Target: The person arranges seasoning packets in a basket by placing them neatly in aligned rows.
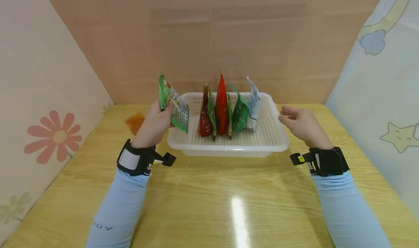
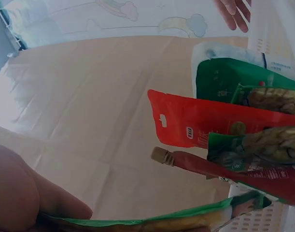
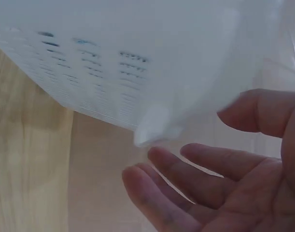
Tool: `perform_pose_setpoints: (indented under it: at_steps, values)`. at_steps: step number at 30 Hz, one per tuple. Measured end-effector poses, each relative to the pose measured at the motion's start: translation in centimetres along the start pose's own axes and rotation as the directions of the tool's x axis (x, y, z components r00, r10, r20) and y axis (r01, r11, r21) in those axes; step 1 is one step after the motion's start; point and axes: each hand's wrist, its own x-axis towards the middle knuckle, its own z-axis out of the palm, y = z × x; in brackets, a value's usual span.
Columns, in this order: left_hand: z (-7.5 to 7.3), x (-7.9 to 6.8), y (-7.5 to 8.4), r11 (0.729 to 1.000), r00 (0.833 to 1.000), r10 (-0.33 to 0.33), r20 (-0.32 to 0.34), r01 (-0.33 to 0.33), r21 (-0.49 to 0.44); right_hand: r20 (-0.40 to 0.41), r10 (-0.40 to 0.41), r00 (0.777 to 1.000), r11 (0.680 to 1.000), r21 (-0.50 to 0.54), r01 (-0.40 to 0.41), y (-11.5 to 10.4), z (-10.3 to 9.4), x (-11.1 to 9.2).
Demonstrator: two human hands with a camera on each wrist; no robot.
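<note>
My left hand (image 1: 152, 124) pinches a green snack packet (image 1: 179, 113) over the left end of a white plastic basket (image 1: 229, 148). Seen edge-on in the left wrist view, the packet (image 2: 171, 217) runs along the bottom. My right hand (image 1: 302, 124) hovers beside the basket's right end, fingers parted and holding nothing. From the right wrist view, its fingers (image 3: 171, 174) are close to the basket rim; contact is unclear. Standing inside the basket are a dark red spouted pouch (image 1: 205, 119), a red bag (image 1: 221, 106), a green pouch (image 1: 240, 115), a white-and-blue bag (image 1: 254, 104) and thin green packets (image 1: 211, 111).
An orange packet (image 1: 134, 122) lies on the wooden table (image 1: 209, 197) left of the basket, partly behind my left hand. A brown paper-like backdrop (image 1: 229, 44) rises behind the basket. Patterned panels (image 1: 49, 95) stand at both sides.
</note>
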Motion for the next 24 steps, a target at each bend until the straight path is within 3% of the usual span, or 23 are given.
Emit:
perform_pose_setpoints:
  at_steps: [8,13,18,24]
  values:
    - [0.4,3.8,-0.4,0.996,0.997,0.034,0.066,-0.039,0.079,0.022,0.028,0.999,1.000,-0.013,-0.028,1.2,0.3,0.8]
    - [1.0,5.6,-0.9,0.983,0.997,-0.009,0.078,-0.005,0.186,0.033,0.037,0.999,0.999,-0.017,-0.037,1.3,0.4,1.1]
    - [1.9,7.2,-1.9,0.948,0.994,-0.063,0.094,0.030,0.316,0.039,0.038,0.999,0.999,-0.021,-0.037,1.3,0.7,1.3]
    - [2.6,8.7,-2.7,0.930,0.987,-0.108,0.119,0.058,0.364,0.054,0.036,0.998,0.999,-0.017,-0.036,1.0,1.0,1.3]
